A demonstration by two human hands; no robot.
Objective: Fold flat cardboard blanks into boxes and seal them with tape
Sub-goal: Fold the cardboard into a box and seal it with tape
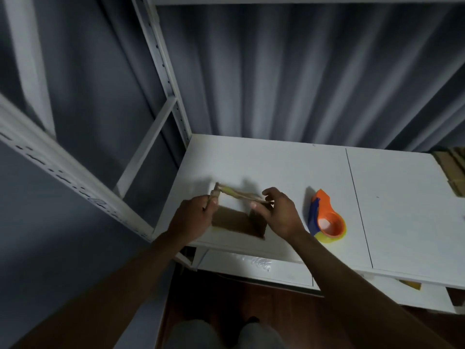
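On the white table (276,159), near its front left corner, both hands hold a small cardboard box (236,221), blurred, open side facing the camera. Left hand (193,217) pinches the box's upper left corner, thumb on the edge; right hand (279,212) has its grip curled round the upper right edge. Yellowish tape shows along the box's top rim. Just right of the right hand, apart from it, an orange-blue tape dispenser (325,216) rests on the table. Flat cardboard (453,167) sits at far right
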